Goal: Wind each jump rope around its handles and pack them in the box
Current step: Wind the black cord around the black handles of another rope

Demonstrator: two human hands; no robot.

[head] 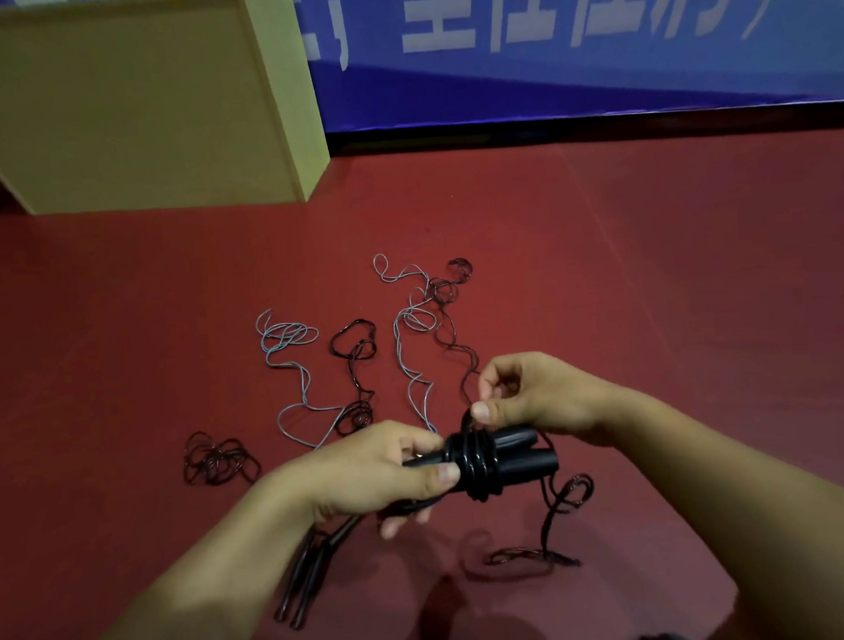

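- Two bare hands work above a red floor (655, 253).
- The left hand (385, 467) has its fingers and thumb curled tight around one end of a pair of black handles (519, 455), which lie side by side in the air.
- A black rope (476, 461) is wound in a few thick loops around the middle of the handles, just beside the left thumb.
- The right hand (530, 397) pinches the black rope between thumb and finger, right above the loops.
- The loose end of this rope (563, 505) hangs down past the handles and lies in curls on the floor.
- More ropes lie on the floor past the hands: two thin blue ropes (288, 359) and some dark ropes (354, 347) in messy loops.
- A small dark rope pile (217, 459) sits to the left, apart from the others.
- Another pair of dark handles (303, 583) lies on the floor under the left arm.
- A yellow-green box (120, 101) stands at the far left, well away from the ropes.
- A blue banner (591, 58) with blurry white writing runs along the back wall.
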